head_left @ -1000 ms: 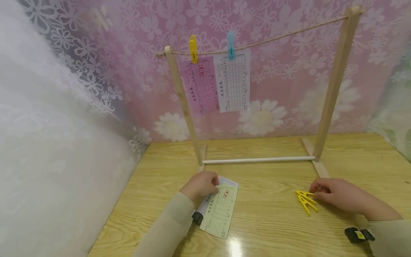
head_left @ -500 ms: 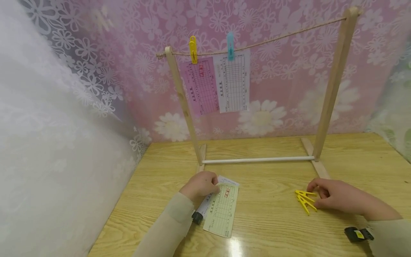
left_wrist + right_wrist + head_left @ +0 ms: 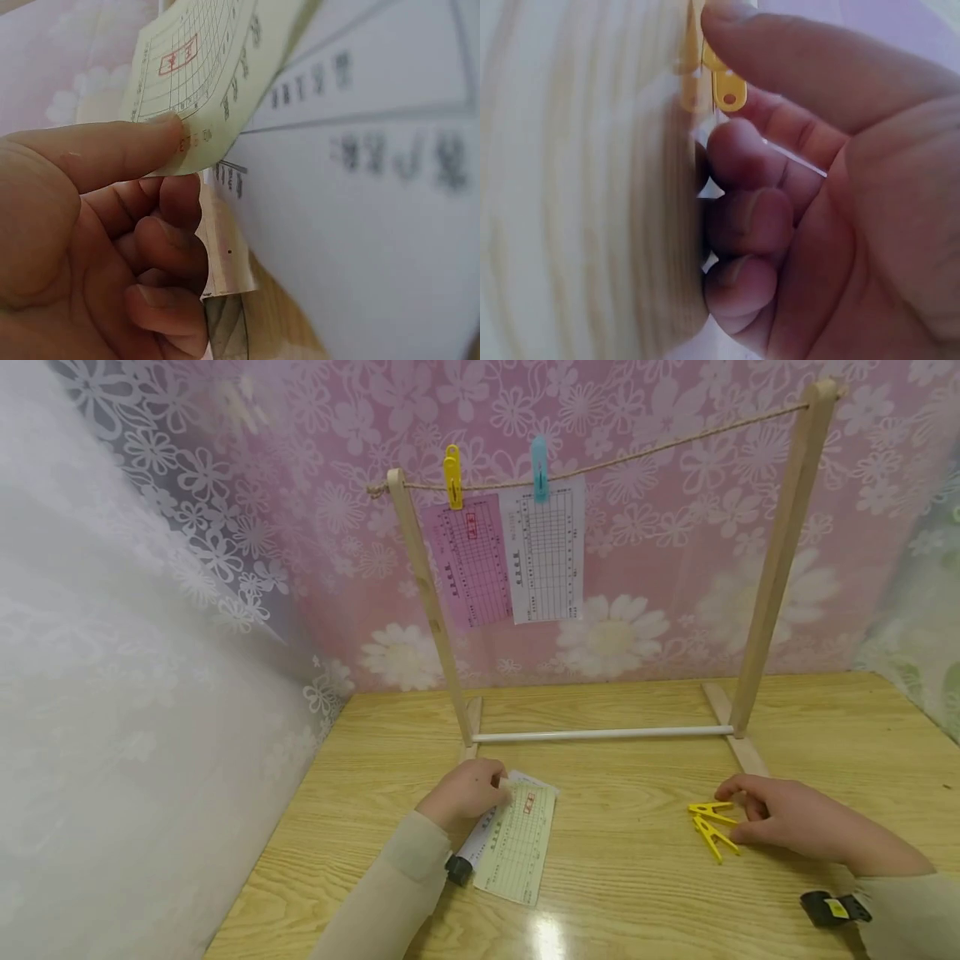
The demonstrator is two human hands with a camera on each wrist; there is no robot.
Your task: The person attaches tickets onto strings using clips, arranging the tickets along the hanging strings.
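Observation:
By its top edge, my left hand (image 3: 465, 793) pinches a pale green printed slip (image 3: 519, 847) with a red stamp mark. A white printed slip (image 3: 390, 187) lies beneath it, partly covered by the green one and the hand. In the left wrist view the thumb presses on the green slip's corner. At the right, two yellow clothespins (image 3: 712, 828) lie on the table, their legs spread in the head view. My right hand (image 3: 787, 814) is right beside them, thumb and forefinger apart around their near ends, the other fingers curled loosely.
Behind the hands stands a wooden frame (image 3: 783, 560) with a white crossbar (image 3: 600, 734) and a rope (image 3: 675, 440) strung on top. A yellow clothespin (image 3: 453, 477) holds a pink slip (image 3: 474, 564) there, and a blue clothespin (image 3: 540, 468) a white slip (image 3: 547, 556).
The green slip's lower end has swung slightly right and up. My right thumb and forefinger have spread wider beside the yellow clothespins. The hanging slips have stayed put.

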